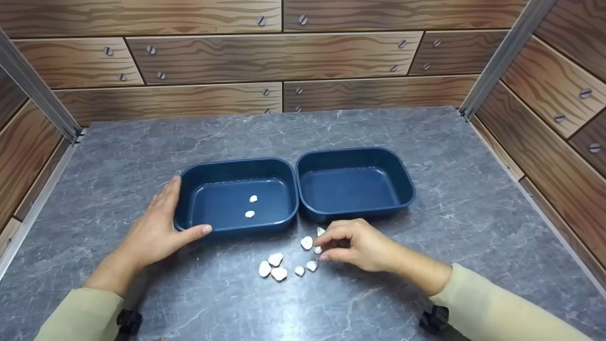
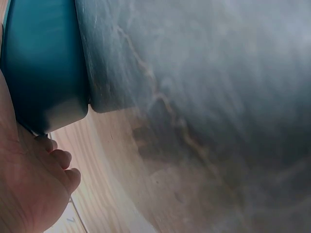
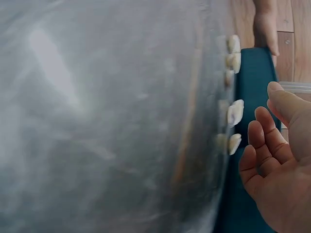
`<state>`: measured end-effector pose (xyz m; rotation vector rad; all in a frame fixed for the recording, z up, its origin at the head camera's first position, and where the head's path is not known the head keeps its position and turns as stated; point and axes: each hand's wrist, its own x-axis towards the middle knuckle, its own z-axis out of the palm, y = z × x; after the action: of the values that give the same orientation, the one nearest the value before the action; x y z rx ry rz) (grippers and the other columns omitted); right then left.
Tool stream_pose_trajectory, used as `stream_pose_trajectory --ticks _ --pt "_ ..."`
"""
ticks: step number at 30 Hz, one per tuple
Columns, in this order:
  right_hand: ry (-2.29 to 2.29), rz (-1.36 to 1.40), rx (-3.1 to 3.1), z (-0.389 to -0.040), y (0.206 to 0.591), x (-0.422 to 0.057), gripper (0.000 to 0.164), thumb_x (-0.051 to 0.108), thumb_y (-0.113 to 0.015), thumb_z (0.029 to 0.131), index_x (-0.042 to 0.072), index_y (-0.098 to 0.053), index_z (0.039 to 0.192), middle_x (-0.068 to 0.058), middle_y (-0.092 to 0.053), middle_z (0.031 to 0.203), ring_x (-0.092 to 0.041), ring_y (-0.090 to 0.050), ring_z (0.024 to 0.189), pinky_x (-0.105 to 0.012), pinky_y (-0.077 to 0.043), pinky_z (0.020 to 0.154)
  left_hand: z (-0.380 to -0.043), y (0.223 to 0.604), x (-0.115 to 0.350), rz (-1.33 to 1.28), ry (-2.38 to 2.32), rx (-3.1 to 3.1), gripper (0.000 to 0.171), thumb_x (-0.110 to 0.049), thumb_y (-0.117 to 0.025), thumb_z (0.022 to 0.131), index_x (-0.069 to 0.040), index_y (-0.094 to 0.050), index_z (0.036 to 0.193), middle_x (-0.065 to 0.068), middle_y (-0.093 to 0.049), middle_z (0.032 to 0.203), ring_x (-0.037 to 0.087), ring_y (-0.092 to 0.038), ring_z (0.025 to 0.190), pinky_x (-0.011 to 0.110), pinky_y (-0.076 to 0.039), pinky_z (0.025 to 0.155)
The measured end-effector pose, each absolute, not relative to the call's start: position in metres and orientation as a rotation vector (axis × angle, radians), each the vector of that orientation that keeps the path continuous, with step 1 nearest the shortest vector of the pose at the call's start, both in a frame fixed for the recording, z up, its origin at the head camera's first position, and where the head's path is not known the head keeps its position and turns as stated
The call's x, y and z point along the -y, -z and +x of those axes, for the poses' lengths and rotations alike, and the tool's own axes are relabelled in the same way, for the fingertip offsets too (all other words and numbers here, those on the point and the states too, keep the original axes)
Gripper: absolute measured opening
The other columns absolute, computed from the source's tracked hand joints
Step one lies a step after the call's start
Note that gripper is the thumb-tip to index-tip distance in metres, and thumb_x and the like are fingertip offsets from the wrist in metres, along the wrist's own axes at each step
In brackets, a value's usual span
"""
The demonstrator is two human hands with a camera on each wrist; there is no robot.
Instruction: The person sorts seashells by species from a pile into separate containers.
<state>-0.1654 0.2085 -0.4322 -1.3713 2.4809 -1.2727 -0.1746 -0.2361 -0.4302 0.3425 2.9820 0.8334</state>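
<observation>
My left hand (image 1: 158, 227) rests against the left end of the left blue bin (image 1: 236, 228), fingers along its side and thumb at the front rim. Two small white pebble-like pieces (image 1: 249, 214) lie inside that bin. Just in front of the right blue bin (image 1: 350, 211), my right hand (image 1: 362, 246) reaches low over more white pieces (image 1: 307, 243). Its thumb and index finger are parted, with one small piece (image 1: 317, 250) showing between their tips in the head view. In the right wrist view, its fingers (image 3: 257, 133) are loosely bent, with a gap to the thumb.
Three larger white pieces (image 1: 279, 274) sit in a cluster nearer me, with smaller ones (image 1: 299, 271) beside them. Both bins stand side by side on the grey marbled tabletop (image 1: 213, 303). Wood-patterned panels (image 1: 274, 57) enclose the back and sides.
</observation>
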Motion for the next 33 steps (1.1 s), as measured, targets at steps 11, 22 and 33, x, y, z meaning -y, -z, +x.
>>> stream_pose_trajectory --ticks 11,22,33 --pt "1.222 -1.246 -2.563 -0.174 0.449 -0.221 0.025 0.015 -0.088 0.088 0.013 -0.083 0.113 0.001 -0.078 0.1 -0.017 -0.07 0.084 -0.031 -0.059 0.073 -0.175 0.43 0.236 0.349 -0.827 -2.991 0.128 -0.07 -0.073 0.09 -0.002 0.0 0.17 0.022 -0.007 0.176 0.045 -0.01 0.161 0.063 -0.01 0.128" --pt "1.184 -1.277 -2.601 -0.178 0.458 -0.215 0.028 0.019 -0.09 0.087 0.016 -0.083 0.114 0.002 -0.074 0.091 -0.014 -0.068 0.081 -0.028 -0.057 0.072 -0.174 0.428 0.237 0.34 -0.828 -2.985 0.128 -0.071 -0.072 0.09 -0.004 0.002 0.17 0.022 -0.005 0.176 0.045 -0.008 0.161 0.064 -0.01 0.127" --pt "1.155 -1.197 -2.65 -0.173 0.459 -0.213 0.028 0.024 -0.091 0.086 0.02 -0.084 0.113 0.006 -0.075 0.1 -0.013 -0.068 0.09 -0.031 -0.056 0.079 -0.174 0.429 0.236 0.334 -0.841 -2.971 0.129 -0.073 -0.072 0.089 -0.003 0.0 0.17 0.021 -0.006 0.176 0.046 -0.008 0.161 0.067 -0.011 0.127"
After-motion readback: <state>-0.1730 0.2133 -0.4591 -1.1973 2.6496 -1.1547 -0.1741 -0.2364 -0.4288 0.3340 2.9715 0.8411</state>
